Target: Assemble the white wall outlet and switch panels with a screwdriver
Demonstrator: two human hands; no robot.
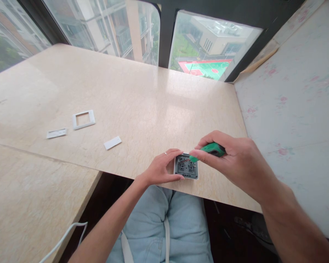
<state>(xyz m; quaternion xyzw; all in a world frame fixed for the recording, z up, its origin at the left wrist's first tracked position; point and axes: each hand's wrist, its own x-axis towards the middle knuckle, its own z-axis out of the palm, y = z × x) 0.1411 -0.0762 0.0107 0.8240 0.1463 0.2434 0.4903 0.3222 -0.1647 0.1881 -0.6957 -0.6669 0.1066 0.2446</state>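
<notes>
A wall switch [186, 173] with a dark grey inner face and a white base lies near the front edge of the countertop. My left hand [164, 168] grips it from the left side, thumb at the near edge and fingers at the far edge. In my right hand [233, 155] is a screwdriver [211, 149] with a green and black handle. Its shaft slants down leftward, and the tip meets the left part of the switch's face, near a screw. A second screw shows on the right part of that face.
On the pale stone countertop [142, 106], a white square frame [91, 117], a white narrow cover [57, 133] and a white switch button [113, 143] lie to the left. Windows stand behind, a papered wall [290, 120] at right. A white cable [63, 237] hangs at lower left.
</notes>
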